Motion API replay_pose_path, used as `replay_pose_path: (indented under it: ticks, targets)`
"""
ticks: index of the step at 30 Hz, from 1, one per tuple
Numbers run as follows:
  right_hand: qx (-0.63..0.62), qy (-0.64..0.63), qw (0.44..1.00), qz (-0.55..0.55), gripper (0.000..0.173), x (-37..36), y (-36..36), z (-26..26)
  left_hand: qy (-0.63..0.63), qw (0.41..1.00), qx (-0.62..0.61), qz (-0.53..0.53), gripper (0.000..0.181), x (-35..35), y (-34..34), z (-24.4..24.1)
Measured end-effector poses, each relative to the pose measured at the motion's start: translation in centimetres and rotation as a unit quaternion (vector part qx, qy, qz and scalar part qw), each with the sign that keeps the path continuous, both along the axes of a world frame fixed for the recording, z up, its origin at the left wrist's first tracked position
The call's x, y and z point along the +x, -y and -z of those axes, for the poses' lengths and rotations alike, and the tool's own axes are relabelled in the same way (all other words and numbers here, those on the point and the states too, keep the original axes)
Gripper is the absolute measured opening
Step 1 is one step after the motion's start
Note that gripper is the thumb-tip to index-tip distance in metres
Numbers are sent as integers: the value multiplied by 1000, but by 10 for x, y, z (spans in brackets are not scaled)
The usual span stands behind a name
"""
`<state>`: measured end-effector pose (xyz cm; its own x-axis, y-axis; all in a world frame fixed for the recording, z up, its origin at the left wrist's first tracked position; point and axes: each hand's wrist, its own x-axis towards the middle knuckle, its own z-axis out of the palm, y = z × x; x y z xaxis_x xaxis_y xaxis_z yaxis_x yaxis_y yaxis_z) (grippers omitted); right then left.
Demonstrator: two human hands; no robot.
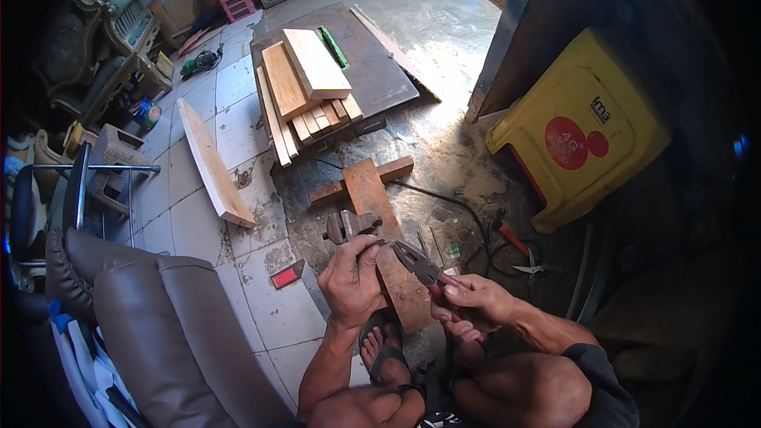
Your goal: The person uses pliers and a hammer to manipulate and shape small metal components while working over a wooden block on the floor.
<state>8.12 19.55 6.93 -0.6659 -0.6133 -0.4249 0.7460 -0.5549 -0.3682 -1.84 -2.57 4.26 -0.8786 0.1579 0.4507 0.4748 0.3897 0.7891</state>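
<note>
My right hand (475, 304) is closed around the red handles of a pair of combination pliers (423, 266), whose dark jaws point up and left. The jaws meet a small, thin piece held between the thumb and fingers of my left hand (352, 282); it is too small to name. Both hands are above a worn wooden board (410, 300), which runs lengthwise between my feet and a wooden crosspiece (328, 192). A small metal vise (351, 226) is at the board's left side, just beyond my left hand.
Cut wood planks (315, 65) lie on a low dark table (386, 86). Another plank (214, 166) stands on the tiles. A hammer (511, 238), snips (530, 266) and a black cable (443, 195) are on the right floor, near a yellow plastic stool (588, 125). A brown cushioned seat (178, 333) is at left.
</note>
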Motion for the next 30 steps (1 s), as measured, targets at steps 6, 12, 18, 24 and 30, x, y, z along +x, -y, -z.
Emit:
replay_pose_path:
  ticks: [6, 12, 18, 24, 30]
  targets:
    - [47, -46, 998, -14, 37, -1, -2, 6, 161, 973, 163, 23, 11, -4, -3, 16]
    - [-34, -61, 997, -32, 42, 6, -5, 25, 348, 817, 435, 149, 18, -9, -1, 16]
    - [-23, -61, 998, -17, 39, 6, -2, 23, 331, 834, 404, 178, 18, -9, 4, 27]
    - [-97, -42, 994, 10, 45, 9, 3, 20, 315, 840, 397, 193, 16, -11, 5, 25]
    - [-89, -51, 995, 9, 46, 9, 3, 15, 323, 832, 391, 227, 13, -14, 10, 20]
